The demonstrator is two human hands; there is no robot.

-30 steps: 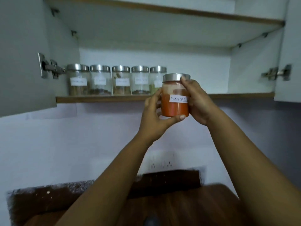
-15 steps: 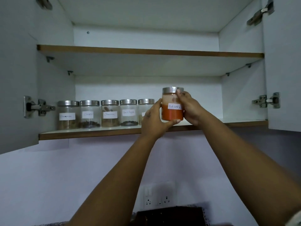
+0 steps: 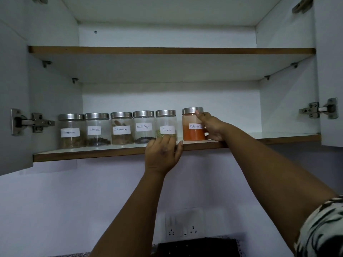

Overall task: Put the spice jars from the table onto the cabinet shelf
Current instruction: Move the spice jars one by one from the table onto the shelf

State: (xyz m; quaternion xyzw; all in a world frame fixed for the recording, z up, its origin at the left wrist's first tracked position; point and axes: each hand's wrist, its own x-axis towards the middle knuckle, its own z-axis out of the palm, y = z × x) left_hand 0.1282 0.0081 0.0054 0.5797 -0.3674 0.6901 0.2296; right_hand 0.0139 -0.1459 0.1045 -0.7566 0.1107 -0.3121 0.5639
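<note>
Orange chilli jar (image 3: 193,125) stands upright on the cabinet shelf (image 3: 111,152), my right hand (image 3: 213,127) wrapped around its right side.
I see five more spice jars (image 3: 118,127) lined up to its left; my left hand (image 3: 163,154) rests flat-fingered at the shelf's front edge, below the fennel jar (image 3: 166,123).

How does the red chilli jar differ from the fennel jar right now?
1. Contents: the red chilli jar holds orange-red powder filling most of it; the fennel jar has only a low layer of pale greenish seed.
2. Handling: the right hand holds the red chilli jar; the left hand rests on the shelf edge in front of the fennel jar.
3. Spacing: the fennel jar sits tight in the row; the red chilli jar stands apart.

Shared: upright, steel lids, white handwritten labels.
</note>
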